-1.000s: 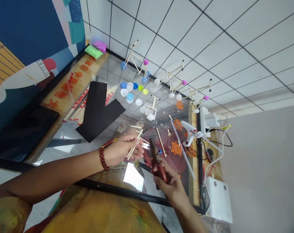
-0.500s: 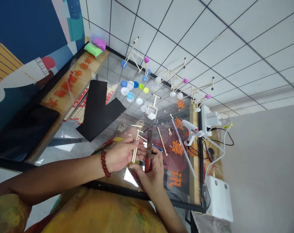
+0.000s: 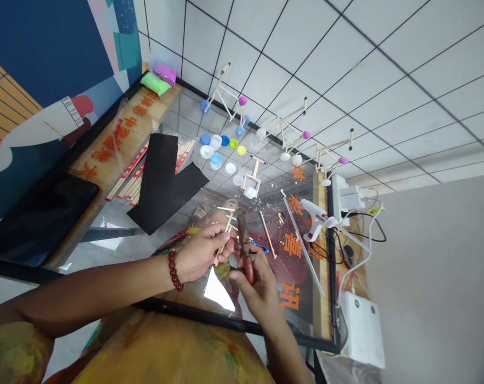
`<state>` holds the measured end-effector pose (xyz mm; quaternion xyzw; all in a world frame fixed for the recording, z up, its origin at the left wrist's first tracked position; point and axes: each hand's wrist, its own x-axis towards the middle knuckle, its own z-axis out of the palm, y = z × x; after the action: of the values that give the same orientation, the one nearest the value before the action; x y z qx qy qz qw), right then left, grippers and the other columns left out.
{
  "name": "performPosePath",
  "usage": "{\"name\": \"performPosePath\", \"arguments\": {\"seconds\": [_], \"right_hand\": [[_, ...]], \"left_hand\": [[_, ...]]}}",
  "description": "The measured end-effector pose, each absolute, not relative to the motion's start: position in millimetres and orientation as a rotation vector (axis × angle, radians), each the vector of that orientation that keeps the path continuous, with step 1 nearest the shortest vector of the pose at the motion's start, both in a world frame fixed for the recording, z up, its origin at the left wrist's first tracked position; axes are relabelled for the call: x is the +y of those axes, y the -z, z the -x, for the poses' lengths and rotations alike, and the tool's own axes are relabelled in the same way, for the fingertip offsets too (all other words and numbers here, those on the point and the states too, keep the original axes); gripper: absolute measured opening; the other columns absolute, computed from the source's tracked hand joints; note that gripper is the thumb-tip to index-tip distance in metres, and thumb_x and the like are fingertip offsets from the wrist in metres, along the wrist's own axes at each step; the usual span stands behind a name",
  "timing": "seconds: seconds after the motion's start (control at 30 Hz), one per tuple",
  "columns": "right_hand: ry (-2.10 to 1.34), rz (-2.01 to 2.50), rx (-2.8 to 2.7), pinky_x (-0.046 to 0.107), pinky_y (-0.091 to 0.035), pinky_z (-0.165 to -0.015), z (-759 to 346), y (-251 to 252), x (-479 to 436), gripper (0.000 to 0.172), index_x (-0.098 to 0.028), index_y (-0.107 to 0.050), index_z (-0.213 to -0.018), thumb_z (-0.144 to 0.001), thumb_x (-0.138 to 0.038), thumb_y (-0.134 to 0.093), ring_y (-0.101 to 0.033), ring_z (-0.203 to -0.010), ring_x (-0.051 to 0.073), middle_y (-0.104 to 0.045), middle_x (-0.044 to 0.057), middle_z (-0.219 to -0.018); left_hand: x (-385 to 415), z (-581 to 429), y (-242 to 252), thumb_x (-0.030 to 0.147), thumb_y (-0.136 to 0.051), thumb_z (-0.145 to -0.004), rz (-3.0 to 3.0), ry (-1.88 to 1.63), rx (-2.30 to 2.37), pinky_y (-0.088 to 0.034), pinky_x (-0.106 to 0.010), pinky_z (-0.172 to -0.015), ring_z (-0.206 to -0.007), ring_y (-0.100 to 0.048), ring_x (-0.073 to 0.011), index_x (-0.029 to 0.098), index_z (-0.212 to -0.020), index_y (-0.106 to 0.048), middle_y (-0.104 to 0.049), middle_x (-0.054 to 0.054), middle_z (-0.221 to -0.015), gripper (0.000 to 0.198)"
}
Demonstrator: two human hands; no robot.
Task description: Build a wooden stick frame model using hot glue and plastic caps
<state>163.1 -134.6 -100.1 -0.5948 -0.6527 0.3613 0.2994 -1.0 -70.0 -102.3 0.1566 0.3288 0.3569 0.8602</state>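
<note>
Between the thumb and fingers of my left hand (image 3: 204, 249) are thin wooden sticks (image 3: 228, 223), held at a slant over the glass table. My right hand (image 3: 259, 280) is wrapped round a cutting tool (image 3: 248, 261) with red handles and dark, worn jaws pointing up. The tool's jaws are close to the right of the sticks; I cannot tell whether they touch. A blue-handled item (image 3: 259, 246) lies just behind my right hand. One loose stick (image 3: 268, 234) rests to the right of it, among wood scraps.
Black card (image 3: 158, 184) lies over packs of sticks (image 3: 130, 181) at the left, near a dark phone-like slab (image 3: 46, 218). Bottle caps (image 3: 216, 159) and stick models (image 3: 252, 178) stand farther back. A white glue gun (image 3: 316, 220) and cables are at the right.
The sticks in my left hand are closer together and its fingers have closed more round them. The tool in my right hand has tilted, its jaws shifting slightly left.
</note>
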Motion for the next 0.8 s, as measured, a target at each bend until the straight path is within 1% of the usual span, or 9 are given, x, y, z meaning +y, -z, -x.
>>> {"name": "performPosePath", "arguments": {"seconds": [0.13, 0.23, 0.33, 0.43, 0.57, 0.63, 0.67, 0.73, 0.8], "right_hand": [[-1.277, 1.615, -1.622, 0.034, -0.047, -0.088, -194, 87, -137, 0.018, -0.021, -0.059, -0.095, -0.087, -0.037, -0.061, -0.057, -0.107, 0.024, -0.058, 0.009, -0.117], [-1.330, 1.620, -1.645, 0.034, -0.047, -0.092, -208, 79, -139, 0.017, -0.022, -0.060, -0.096, -0.086, -0.036, -0.062, -0.056, -0.114, 0.024, -0.056, 0.009, -0.124], [-1.332, 1.599, -1.738, 0.034, -0.044, -0.099, -213, 75, -141, 0.016, -0.023, -0.062, -0.098, -0.086, -0.034, -0.063, -0.049, -0.125, 0.025, -0.054, 0.010, -0.130], [-1.367, 1.574, -1.806, 0.035, -0.040, -0.105, -215, 73, -142, 0.016, -0.024, -0.062, -0.102, -0.088, -0.031, -0.062, -0.041, -0.135, 0.025, -0.050, 0.010, -0.138], [-1.410, 1.545, -1.858, 0.040, -0.032, -0.112, -221, 74, -144, 0.032, -0.026, -0.057, -0.121, -0.089, -0.030, -0.060, -0.032, -0.141, 0.025, -0.042, 0.010, -0.147], [-1.443, 1.536, -1.836, 0.041, -0.032, -0.113, -225, 76, -146, 0.035, -0.026, -0.055, -0.124, -0.090, -0.030, -0.059, -0.032, -0.141, 0.025, -0.042, 0.010, -0.146], [-1.458, 1.539, -1.817, 0.041, -0.033, -0.112, -226, 77, -148, 0.034, -0.026, -0.055, -0.123, -0.090, -0.031, -0.059, -0.033, -0.140, 0.025, -0.045, 0.010, -0.144], [-1.491, 1.564, -1.783, 0.039, -0.038, -0.108, -226, 79, -150, 0.031, -0.025, -0.056, -0.120, -0.090, -0.031, -0.059, -0.044, -0.132, 0.024, -0.052, 0.010, -0.135], [-1.519, 1.599, -1.765, 0.035, -0.046, -0.099, -224, 78, -151, 0.033, -0.025, -0.054, -0.122, -0.090, -0.031, -0.058, -0.057, -0.115, 0.021, -0.060, 0.009, -0.121]], "left_hand": [[-69, 2, 103, 0.027, -0.056, -0.084, -0.523, -0.727, 0.733, -0.025, -0.019, -0.046, -0.047, -0.035, -0.0046, 0.013, -0.090, -0.059, -0.050, 0.003, -0.062, 0.016], [-69, 3, 102, 0.033, -0.058, -0.082, -0.615, -0.686, 0.742, -0.023, -0.018, -0.046, -0.048, -0.034, -0.0045, 0.013, -0.092, -0.060, -0.050, 0.003, -0.061, 0.022], [-68, 4, 101, 0.036, -0.058, -0.082, -0.657, -0.635, 0.743, -0.023, -0.018, -0.047, -0.049, -0.033, -0.0047, 0.012, -0.092, -0.061, -0.050, 0.003, -0.060, 0.025], [-67, 6, 102, 0.035, -0.057, -0.083, -0.668, -0.604, 0.749, -0.024, -0.018, -0.047, -0.049, -0.034, -0.0048, 0.012, -0.088, -0.061, -0.051, 0.002, -0.061, 0.024], [-65, 7, 102, 0.034, -0.059, -0.082, -0.682, -0.557, 0.749, -0.022, -0.018, -0.045, -0.047, -0.035, -0.0041, 0.012, -0.086, -0.061, -0.052, 0.001, -0.062, 0.023], [-65, 8, 102, 0.034, -0.059, -0.081, -0.672, -0.527, 0.736, -0.020, -0.018, -0.045, -0.046, -0.034, -0.0037, 0.011, -0.086, -0.062, -0.051, 0.002, -0.062, 0.024], [-64, 8, 102, 0.034, -0.059, -0.081, -0.668, -0.513, 0.731, -0.019, -0.018, -0.044, -0.046, -0.033, -0.0036, 0.011, -0.087, -0.062, -0.051, 0.002, -0.062, 0.023], [-64, 9, 102, 0.032, -0.056, -0.082, -0.692, -0.492, 0.739, -0.020, -0.018, -0.044, -0.045, -0.032, -0.0037, 0.012, -0.087, -0.061, -0.051, 0.002, -0.061, 0.022], [-63, 9, 103, 0.031, -0.053, -0.083, -0.768, -0.485, 0.768, -0.023, -0.018, -0.045, -0.045, -0.033, -0.0043, 0.012, -0.087, -0.061, -0.051, 0.003, -0.060, 0.021]]}}
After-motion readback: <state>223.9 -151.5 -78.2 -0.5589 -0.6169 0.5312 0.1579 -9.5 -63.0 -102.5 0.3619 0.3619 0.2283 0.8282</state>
